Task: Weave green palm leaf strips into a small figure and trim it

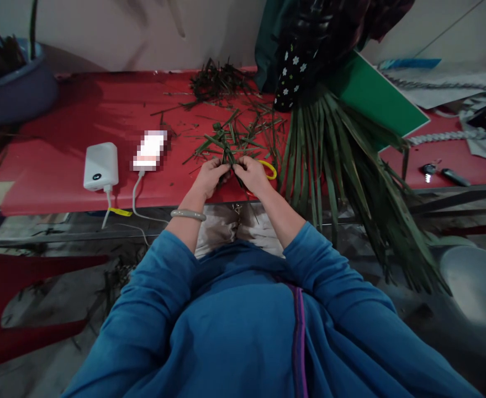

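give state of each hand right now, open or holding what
Left hand: closed, fingertips pinching narrow, dark-green leaf strips.
Right hand: closed, fingertips pinching the same strips.

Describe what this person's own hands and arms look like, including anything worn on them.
The left hand and right hand are both ungloved. The left sleeve and right sleeve are plain blue, creased, and end on the forearms. A smooth, pale greyish bangle circles the left forearm; the right has none visible.
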### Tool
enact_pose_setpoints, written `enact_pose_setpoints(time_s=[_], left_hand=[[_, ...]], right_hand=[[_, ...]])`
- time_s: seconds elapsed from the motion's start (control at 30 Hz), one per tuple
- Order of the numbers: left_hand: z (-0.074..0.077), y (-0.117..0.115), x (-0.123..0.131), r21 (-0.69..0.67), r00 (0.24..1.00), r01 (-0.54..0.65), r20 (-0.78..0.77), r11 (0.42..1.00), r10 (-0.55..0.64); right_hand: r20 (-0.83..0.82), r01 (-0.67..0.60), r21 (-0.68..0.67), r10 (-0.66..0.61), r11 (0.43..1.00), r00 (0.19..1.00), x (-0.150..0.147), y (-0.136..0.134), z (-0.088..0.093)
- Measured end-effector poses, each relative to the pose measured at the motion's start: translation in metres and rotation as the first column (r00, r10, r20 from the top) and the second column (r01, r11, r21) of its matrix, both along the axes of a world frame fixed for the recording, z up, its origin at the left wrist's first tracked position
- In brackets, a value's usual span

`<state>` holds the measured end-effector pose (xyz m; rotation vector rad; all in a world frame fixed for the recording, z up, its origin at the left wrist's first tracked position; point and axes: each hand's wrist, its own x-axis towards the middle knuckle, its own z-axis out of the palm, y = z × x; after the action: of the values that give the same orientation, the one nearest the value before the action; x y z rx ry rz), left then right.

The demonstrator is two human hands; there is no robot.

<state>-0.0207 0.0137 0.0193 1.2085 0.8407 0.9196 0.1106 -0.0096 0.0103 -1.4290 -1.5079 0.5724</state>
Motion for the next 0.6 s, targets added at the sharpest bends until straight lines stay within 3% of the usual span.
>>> enact_pose_setpoints(time_s=[0.4,0.6], left_hand=[[-0.0033,0.0008,0.0051,0.057,0.997,-0.075,0.034,0.996,0.073],[-0.0008,-0.0015,0.0047,-0.024,0.994,-0.092,0.052,0.996,0.093]], right_hand=[[-0.033,-0.022,0.030,0.023,0.999,0.999,0.0002,0.0025,-0.0046],[0.005,-0.001,0.024,0.001,1.000,1.000,-0.0003,0.0023,-0.0032]])
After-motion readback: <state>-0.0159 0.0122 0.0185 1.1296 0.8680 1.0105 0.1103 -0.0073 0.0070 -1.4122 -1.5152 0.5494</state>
